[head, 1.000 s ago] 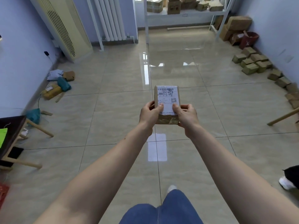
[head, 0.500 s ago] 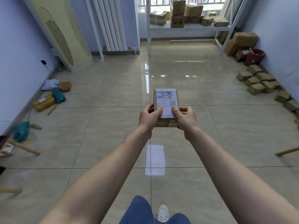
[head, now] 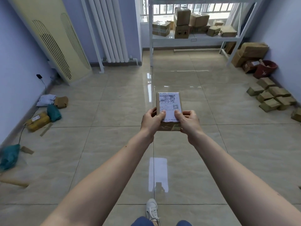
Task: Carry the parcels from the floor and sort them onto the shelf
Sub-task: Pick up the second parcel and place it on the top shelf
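A small brown cardboard parcel [head: 168, 101] with a white shipping label on top is held out in front of me at mid-frame. My left hand [head: 150, 121] grips its near left corner, thumb on the label. My right hand [head: 189, 122] grips its near right corner, thumb on the label too. The white metal shelf [head: 193, 38] stands at the far wall under the window and carries several cardboard boxes [head: 180, 22].
Small brown parcels [head: 270, 97] lie along the right wall, with bigger boxes [head: 252, 50] and a red bin [head: 265, 69] beyond. Soft parcels [head: 48, 110] lie by the left wall. A cream air conditioner [head: 53, 39] and white radiator [head: 110, 30] stand far left.
I have walked forward with the parcel in both hands. The shelf looks closer and more of it shows. The grip on the parcel is the same.
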Demonstrator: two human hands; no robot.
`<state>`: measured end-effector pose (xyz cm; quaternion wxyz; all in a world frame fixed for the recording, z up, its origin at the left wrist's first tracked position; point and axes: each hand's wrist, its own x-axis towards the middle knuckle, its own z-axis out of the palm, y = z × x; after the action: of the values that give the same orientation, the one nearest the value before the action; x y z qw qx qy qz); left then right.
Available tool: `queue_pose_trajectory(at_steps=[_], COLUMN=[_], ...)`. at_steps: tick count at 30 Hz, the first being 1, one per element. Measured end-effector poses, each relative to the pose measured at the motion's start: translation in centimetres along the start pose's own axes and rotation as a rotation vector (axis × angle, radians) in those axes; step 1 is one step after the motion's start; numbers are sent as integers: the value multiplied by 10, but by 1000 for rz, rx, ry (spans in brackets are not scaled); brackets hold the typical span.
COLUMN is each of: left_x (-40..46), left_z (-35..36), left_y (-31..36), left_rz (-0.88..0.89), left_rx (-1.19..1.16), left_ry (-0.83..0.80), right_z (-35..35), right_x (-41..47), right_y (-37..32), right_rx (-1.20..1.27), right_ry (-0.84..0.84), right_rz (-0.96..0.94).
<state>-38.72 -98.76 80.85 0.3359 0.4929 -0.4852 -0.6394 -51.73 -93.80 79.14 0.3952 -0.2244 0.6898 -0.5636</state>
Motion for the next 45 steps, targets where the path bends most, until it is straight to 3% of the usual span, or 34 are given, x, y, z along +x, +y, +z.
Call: queue_pose_trajectory(at_steps=[10, 28, 45], left_x=[150, 436, 713], left_z=[17, 105, 123], left_y=[51, 136, 248], left_rz=[-6, 0, 51], left_rx=[28, 12, -17], left_ry=[-46, -5, -79], right_z=[40, 58, 138], right_x=[140, 439, 702], right_y=[-43, -144, -254], right_rx=[11, -59, -59], right_ry=[81, 27, 47], right_rz=[0, -16, -64])
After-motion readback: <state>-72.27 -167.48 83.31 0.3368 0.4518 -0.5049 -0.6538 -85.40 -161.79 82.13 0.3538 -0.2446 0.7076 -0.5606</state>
